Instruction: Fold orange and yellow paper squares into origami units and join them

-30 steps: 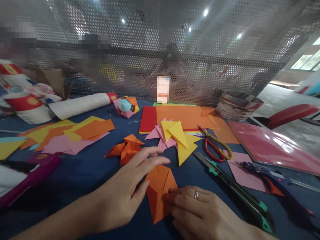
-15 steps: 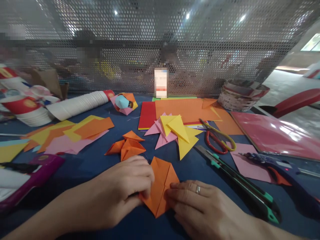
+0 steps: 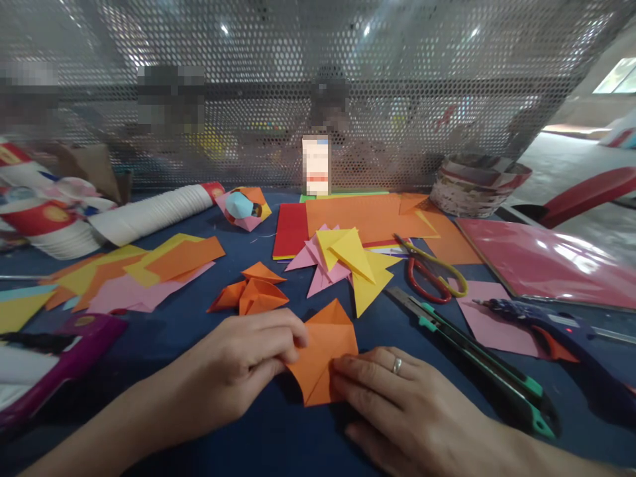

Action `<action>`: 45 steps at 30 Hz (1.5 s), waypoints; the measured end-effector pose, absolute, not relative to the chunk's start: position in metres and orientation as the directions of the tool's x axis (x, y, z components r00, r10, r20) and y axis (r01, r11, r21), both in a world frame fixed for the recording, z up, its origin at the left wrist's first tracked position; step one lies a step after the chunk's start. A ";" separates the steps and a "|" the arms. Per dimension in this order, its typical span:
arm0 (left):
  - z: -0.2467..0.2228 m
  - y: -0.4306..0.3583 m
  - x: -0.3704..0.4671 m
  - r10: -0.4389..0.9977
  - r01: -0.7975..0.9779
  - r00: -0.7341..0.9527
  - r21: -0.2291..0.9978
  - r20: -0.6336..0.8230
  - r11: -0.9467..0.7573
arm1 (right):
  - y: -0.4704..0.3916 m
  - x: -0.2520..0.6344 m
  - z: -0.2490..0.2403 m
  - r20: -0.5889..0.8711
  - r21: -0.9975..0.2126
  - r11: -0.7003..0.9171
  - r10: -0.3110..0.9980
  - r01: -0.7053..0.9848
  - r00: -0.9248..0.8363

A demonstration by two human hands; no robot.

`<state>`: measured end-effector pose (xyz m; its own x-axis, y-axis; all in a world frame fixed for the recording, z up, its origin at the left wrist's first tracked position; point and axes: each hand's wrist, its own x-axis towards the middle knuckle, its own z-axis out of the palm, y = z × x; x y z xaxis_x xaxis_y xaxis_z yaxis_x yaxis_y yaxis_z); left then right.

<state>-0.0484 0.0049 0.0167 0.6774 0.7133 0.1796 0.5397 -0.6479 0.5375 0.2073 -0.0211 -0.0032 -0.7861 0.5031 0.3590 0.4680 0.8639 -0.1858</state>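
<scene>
A folded sheet of orange paper point(image 3: 322, 344) with crease lines lies on the dark blue tabletop between my hands. My left hand point(image 3: 258, 358) pinches its left edge between thumb and fingers. On its right edge rest the fingers of my right hand point(image 3: 392, 397), which wears a ring; the right thumb is mostly hidden, and the fingers lie close together on the paper. Just beyond my left hand sit folded orange paper pieces point(image 3: 258, 291). Folded yellow paper pieces point(image 3: 370, 271) overlap pink ones point(image 3: 318, 262) farther back.
Right: a green-black utility knife point(image 3: 477, 361), scissors point(image 3: 432, 278), a glue gun point(image 3: 546, 318) and a pink packet point(image 3: 551, 262). Left: paper sheets point(image 3: 163, 262), stacked paper cups point(image 3: 154, 215) and a purple object point(image 3: 94, 344). Behind: coloured sheets point(image 3: 362, 215), a woven basket point(image 3: 472, 189) and a perforated metal screen point(image 3: 278, 73).
The orange paper has turned clockwise, its top corner swinging to the right and its lower corner rising. Both hands stay at its edges, with the left fingers shifted slightly.
</scene>
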 end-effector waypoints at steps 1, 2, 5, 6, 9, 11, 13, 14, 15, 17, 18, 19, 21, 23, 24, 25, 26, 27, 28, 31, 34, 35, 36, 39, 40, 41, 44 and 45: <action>0.017 0.006 -0.049 0.718 0.542 0.674 0.545 0.172 -0.639 | -0.021 0.207 -0.005 0.361 -0.191 0.864 0.504 0.467 -0.785; 0.018 0.006 -0.049 0.725 0.550 0.671 0.552 0.154 -0.626 | -0.021 0.207 -0.006 0.366 -0.194 0.864 0.503 0.464 -0.783; 0.018 0.007 -0.047 0.741 0.571 0.662 0.567 0.110 -0.594 | -0.022 0.206 -0.008 0.382 -0.191 0.859 0.510 0.475 -0.770; 0.018 0.007 -0.046 0.745 0.575 0.659 0.570 0.102 -0.587 | -0.022 0.205 -0.008 0.384 -0.186 0.856 0.515 0.482 -0.766; 0.015 0.006 -0.044 0.750 0.573 0.653 0.579 0.105 -0.580 | -0.022 0.204 -0.007 0.398 -0.174 0.859 0.509 0.482 -0.764; 0.015 0.005 -0.044 0.768 0.603 0.635 0.565 0.089 -0.564 | -0.022 0.204 -0.007 0.401 -0.174 0.857 0.512 0.485 -0.760; 0.017 0.005 -0.045 0.789 0.655 0.613 0.528 0.045 -0.540 | -0.021 0.204 -0.007 0.405 -0.178 0.855 0.515 0.487 -0.756; 0.018 0.005 -0.046 0.795 0.678 0.607 0.510 0.019 -0.529 | -0.021 0.204 -0.007 0.404 -0.180 0.855 0.515 0.486 -0.756; 0.020 0.006 -0.046 0.794 0.690 0.608 0.499 -0.009 -0.523 | -0.021 0.204 -0.006 0.405 -0.182 0.857 0.513 0.483 -0.757; 0.022 0.007 -0.047 0.783 0.693 0.620 0.501 -0.046 -0.519 | -0.021 0.203 -0.005 0.416 -0.186 0.859 0.508 0.477 -0.754; 0.023 0.007 -0.047 0.777 0.686 0.627 0.509 -0.053 -0.519 | -0.020 0.203 -0.005 0.416 -0.187 0.859 0.509 0.476 -0.754; 0.023 0.007 -0.047 0.773 0.677 0.633 0.519 -0.047 -0.522 | -0.020 0.203 -0.005 0.417 -0.187 0.859 0.509 0.477 -0.753; 0.022 0.007 -0.046 0.786 0.666 0.618 0.524 0.012 -0.532 | -0.020 0.202 -0.004 0.417 -0.185 0.860 0.507 0.476 -0.755; 0.021 0.005 -0.046 0.801 0.658 0.590 0.513 0.104 -0.551 | -0.020 0.202 -0.003 0.416 -0.184 0.865 0.499 0.467 -0.760; 0.020 0.004 -0.047 0.811 0.664 0.568 0.504 0.141 -0.552 | -0.020 0.202 -0.003 0.418 -0.184 0.867 0.496 0.463 -0.761; 0.020 0.004 -0.048 0.823 0.677 0.546 0.495 0.159 -0.544 | -0.021 0.202 -0.003 0.420 -0.184 0.869 0.492 0.459 -0.762; 0.020 0.003 -0.050 0.840 0.700 0.523 0.488 0.146 -0.521 | -0.021 0.203 -0.003 0.422 -0.182 0.870 0.490 0.459 -0.762; 0.020 0.004 -0.052 0.862 0.732 0.495 0.483 0.106 -0.480 | -0.021 0.203 -0.003 0.420 -0.179 0.869 0.491 0.461 -0.763; 0.020 0.004 -0.054 0.887 0.771 0.459 0.476 0.045 -0.423 | -0.021 0.203 -0.003 0.419 -0.176 0.869 0.492 0.463 -0.763; 0.019 0.006 -0.059 0.904 0.837 0.399 0.464 -0.155 -0.290 | -0.021 0.203 -0.003 0.418 -0.168 0.865 0.496 0.472 -0.761; 0.017 0.006 -0.056 0.870 0.795 0.466 0.508 -0.163 -0.331 | -0.020 0.203 -0.003 0.423 -0.168 0.860 0.504 0.482 -0.753; 0.017 0.005 -0.053 0.848 0.760 0.511 0.534 -0.140 -0.369 | -0.020 0.203 -0.003 0.422 -0.168 0.861 0.503 0.480 -0.755; 0.016 0.005 -0.051 0.823 0.719 0.556 0.564 -0.116 -0.406 | -0.021 0.203 -0.002 0.419 -0.169 0.861 0.503 0.479 -0.756; 0.014 0.004 -0.044 0.765 0.605 0.643 0.636 -0.036 -0.478 | -0.021 0.204 -0.002 0.405 -0.174 0.862 0.503 0.476 -0.764; 0.013 0.004 -0.043 0.768 0.590 0.640 0.641 -0.002 -0.491 | -0.021 0.204 -0.002 0.399 -0.175 0.862 0.503 0.475 -0.766; 0.011 0.004 -0.042 0.778 0.585 0.627 0.640 0.032 -0.498 | -0.021 0.204 -0.003 0.391 -0.177 0.863 0.503 0.473 -0.771; 0.007 0.003 -0.043 0.817 0.598 0.567 0.632 0.101 -0.493 | -0.021 0.205 -0.003 0.375 -0.187 0.863 0.504 0.469 -0.778; 0.006 0.003 -0.044 0.829 0.606 0.548 0.629 0.115 -0.487 | -0.021 0.205 -0.004 0.376 -0.188 0.864 0.503 0.467 -0.778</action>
<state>-0.0440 0.0027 0.0059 0.5475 0.8288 0.1151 0.6058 -0.4875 0.6288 0.2051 -0.0209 -0.0036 -0.7782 0.5029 0.3762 0.4672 0.8638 -0.1883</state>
